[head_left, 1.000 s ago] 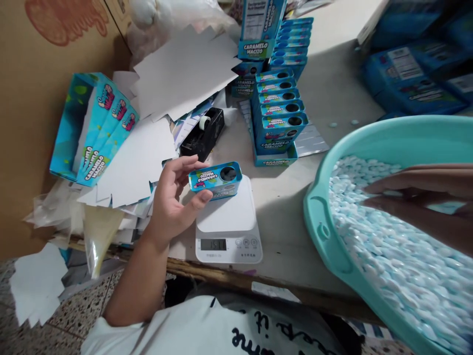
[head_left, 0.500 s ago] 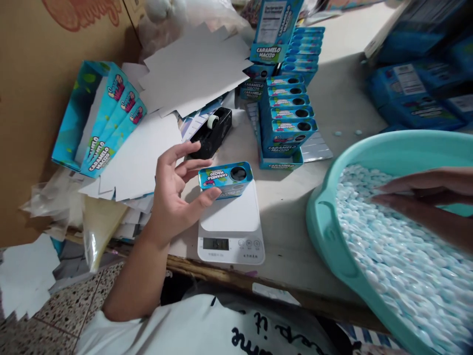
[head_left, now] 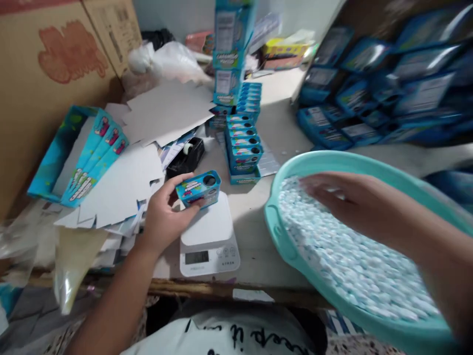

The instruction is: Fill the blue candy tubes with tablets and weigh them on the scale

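While the left hand [head_left: 164, 217] pinches a small blue candy box [head_left: 199, 188] over the back of the white digital scale [head_left: 207, 230], the right hand [head_left: 342, 192] is down by the pale blue candies [head_left: 369, 268] inside the turquoise tub [head_left: 274, 224]. I can't tell if it has grabbed any.

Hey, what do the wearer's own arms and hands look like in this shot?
The left hand and right hand are bare: no gloves, and no watch or bracelet that I can make out. The right is blurred. Both forearms are uncovered, with no cuffs visible. Below, a pale shirt carries dark, handwriting-style lettering.
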`<action>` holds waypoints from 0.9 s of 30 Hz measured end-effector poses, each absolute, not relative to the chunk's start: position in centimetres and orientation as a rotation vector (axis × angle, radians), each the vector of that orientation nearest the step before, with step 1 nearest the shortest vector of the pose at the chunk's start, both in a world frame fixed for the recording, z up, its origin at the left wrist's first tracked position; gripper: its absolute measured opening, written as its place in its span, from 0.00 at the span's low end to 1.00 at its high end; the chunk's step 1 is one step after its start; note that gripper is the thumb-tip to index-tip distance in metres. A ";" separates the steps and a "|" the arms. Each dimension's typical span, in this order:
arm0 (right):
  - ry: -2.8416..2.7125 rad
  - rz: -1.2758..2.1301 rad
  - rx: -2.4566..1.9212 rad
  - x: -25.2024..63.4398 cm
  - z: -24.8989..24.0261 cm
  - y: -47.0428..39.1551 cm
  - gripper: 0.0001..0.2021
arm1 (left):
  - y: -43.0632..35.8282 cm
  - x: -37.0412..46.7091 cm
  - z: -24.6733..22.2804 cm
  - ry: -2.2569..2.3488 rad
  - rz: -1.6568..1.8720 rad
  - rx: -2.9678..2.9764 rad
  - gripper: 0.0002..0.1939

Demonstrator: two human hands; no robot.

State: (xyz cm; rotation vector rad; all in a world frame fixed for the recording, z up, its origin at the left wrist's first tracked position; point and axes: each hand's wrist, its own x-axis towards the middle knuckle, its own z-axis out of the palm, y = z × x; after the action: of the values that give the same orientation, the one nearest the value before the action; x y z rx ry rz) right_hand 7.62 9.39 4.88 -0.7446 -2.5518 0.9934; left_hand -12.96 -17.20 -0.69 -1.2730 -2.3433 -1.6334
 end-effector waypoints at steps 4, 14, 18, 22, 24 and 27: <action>-1.617 2.141 -0.755 7.1 6.8 7.4 0.21 | -13.5 -10.6 3.6 -1.943 -1.330 -1.562 0.23; -0.814 2.289 -0.987 6.3 5.7 8.1 0.27 | -2.4 -6.2 5.3 -1.498 -0.662 -1.986 0.16; -0.811 2.260 -1.017 6.5 6.3 8.3 0.23 | -1.8 -6.1 4.8 -1.447 -0.644 -1.985 0.18; -0.860 2.237 -1.052 6.5 6.0 8.3 0.23 | -1.6 -6.0 5.1 -1.552 -0.691 -2.006 0.21; -0.907 2.198 -1.077 6.6 5.6 8.5 0.23 | -1.9 -6.0 5.4 -1.590 -0.777 -2.010 0.22; -1.122 1.958 -1.111 6.8 4.9 9.2 0.17 | -3.6 -6.5 6.0 -1.657 -1.075 -1.958 0.19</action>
State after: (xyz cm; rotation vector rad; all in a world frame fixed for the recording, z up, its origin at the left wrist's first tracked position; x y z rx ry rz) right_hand 6.76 9.15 4.86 -1.1106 -1.1215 1.9582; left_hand -6.48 -3.58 6.02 -1.9583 -1.6566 -1.0749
